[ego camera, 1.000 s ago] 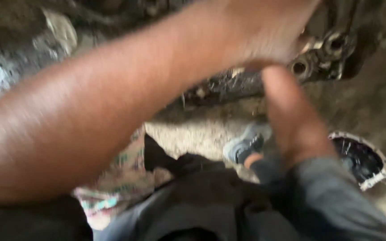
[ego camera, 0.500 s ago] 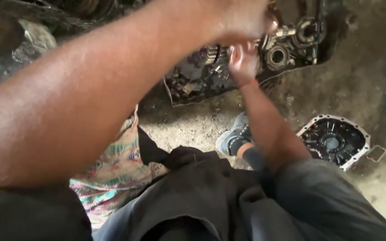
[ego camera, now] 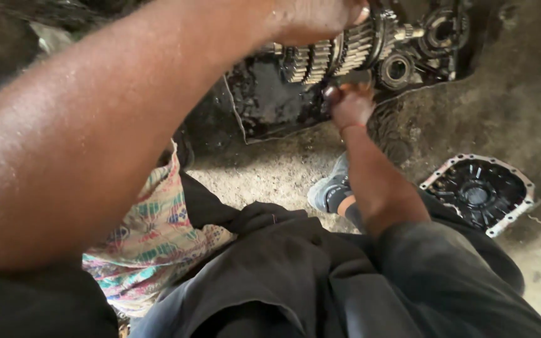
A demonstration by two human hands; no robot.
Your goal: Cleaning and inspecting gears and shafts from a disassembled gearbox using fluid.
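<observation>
Left hand [ego camera: 314, 19], at twelve o'clock in my view, is clamped over the top of the gear shaft [ego camera: 339, 53], a stack of oily toothed wheels lying across the open gearbox casing [ego camera: 270, 106]. Right hand [ego camera: 352, 103], just below the stack at one o'clock, presses up against its underside with fingers curled; I cannot tell whether it grips a part or only steadies it. I judge the main hazard to be slip: every surface I see is coated in dark oil, and a loosened grip could let the shaft drop into the casing or roll onto the concrete floor [ego camera: 270, 169]. A second hazard is pinching, since the right fingers sit close to the gear teeth and would be caught if the stack turns or settles. My foot in the grey shoe [ego camera: 327, 188], at six o'clock from the shaft, lies directly under any fall. A cover plate [ego camera: 478, 191] with a pale bolted rim rests well apart at four o'clock. No packages, labels or signs are visible; the only patterned item is a multicoloured cloth [ego camera: 151, 238] at eight o'clock.
</observation>
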